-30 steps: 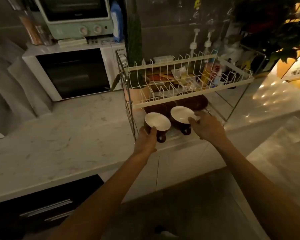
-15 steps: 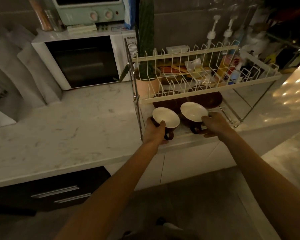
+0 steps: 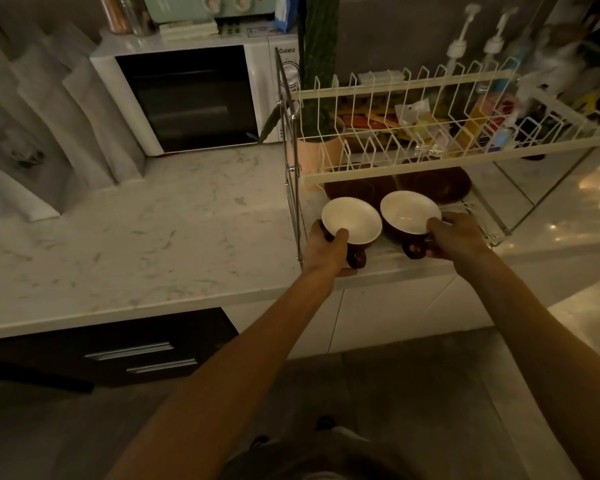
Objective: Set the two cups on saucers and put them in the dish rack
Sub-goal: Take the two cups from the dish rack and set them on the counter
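Observation:
Two dark brown cups with white insides sit side by side at the front of the dish rack's lower level. My left hand (image 3: 326,249) grips the left cup (image 3: 352,221) with its thumb on the rim. The right cup (image 3: 407,211) is gripped by my right hand (image 3: 459,237), close to its handle. Behind the cups, two dark brown saucers (image 3: 433,185) lie under the cream upper shelf (image 3: 430,164) of the dish rack, partly hidden by it. Whether the cups rest on the rack floor or are lifted, I cannot tell.
A white microwave (image 3: 191,98) stands left of the rack on the marble counter (image 3: 136,237). A potted cactus (image 3: 317,64) and pump bottles (image 3: 458,53) stand behind the rack. Packets and clutter show through the upper shelf. Dark drawers (image 3: 136,355) sit under the counter.
The view has moved closer and shifted left. Both hands keep their hold on the cups, which stay at the front of the lower level.

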A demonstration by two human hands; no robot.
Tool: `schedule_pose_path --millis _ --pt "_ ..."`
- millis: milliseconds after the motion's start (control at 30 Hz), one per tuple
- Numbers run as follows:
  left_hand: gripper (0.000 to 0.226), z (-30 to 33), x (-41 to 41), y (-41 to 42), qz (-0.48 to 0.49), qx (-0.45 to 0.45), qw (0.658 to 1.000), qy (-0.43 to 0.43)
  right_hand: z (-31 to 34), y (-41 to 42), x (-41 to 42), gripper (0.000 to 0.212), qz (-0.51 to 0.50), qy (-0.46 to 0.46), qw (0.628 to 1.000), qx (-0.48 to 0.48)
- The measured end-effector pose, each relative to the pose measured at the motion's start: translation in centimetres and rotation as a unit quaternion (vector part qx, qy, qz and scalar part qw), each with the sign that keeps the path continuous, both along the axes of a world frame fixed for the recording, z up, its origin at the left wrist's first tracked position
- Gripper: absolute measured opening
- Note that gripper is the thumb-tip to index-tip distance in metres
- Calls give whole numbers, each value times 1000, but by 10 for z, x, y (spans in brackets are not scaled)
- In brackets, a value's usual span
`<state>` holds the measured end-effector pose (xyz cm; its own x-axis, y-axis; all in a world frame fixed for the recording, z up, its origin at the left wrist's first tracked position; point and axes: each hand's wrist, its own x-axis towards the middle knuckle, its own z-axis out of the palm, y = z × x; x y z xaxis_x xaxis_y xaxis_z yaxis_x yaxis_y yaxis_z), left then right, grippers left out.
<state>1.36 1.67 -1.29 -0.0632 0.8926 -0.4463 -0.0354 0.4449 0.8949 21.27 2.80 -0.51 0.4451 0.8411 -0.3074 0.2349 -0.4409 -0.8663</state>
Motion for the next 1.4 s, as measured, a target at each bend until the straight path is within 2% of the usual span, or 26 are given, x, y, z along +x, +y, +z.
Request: schedule_pose_path --millis 200,467,567,767,1067,1400 --pt "49 10 -10 -20 -26 5 999 -20 12 -27 7 43 -4 -46 999 20" --pt "50 16 -48 -71 -154 -25 988 -1 26 -75 1 40 25 -73 997 2" --pt "49 12 -71 -89 -172 -25 985 0 24 -89 -16 42 46 -71 996 -16" --pt "47 2 -127 -113 -124 -41 991 18 9 -104 -56 45 114 -63 991 -36" --pt "51 3 -203 -117 24 -62 998 6 9 -94 -139 46 206 -53 977 -25" --pt "53 -2 -268 -103 109 -49 993 -14 -2 -69 -223 46 219 -7 976 -7"
